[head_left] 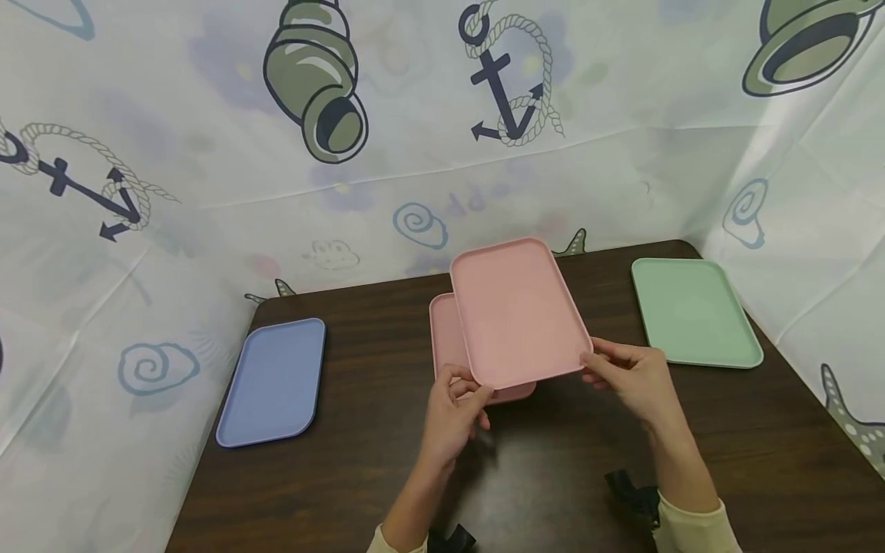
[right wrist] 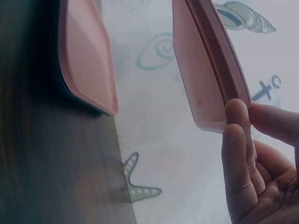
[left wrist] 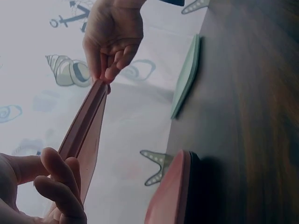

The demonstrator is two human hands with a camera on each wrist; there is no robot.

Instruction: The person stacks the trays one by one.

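Note:
Raised above the table, a pink tray is pinched at its near corners by both hands. My left hand grips the near left corner, thumb on top. At the near right corner, my right hand pinches the rim between thumb and fingers. A second pink tray lies below on the table, partly hidden by the lifted one. Both wrist views show the lifted tray from its edge, apart from the lower tray. In the right wrist view a dark edge shows under that lower tray.
A blue tray lies on the left of the dark wooden table, and a green tray at the back right. A white printed cloth hangs behind and along the sides.

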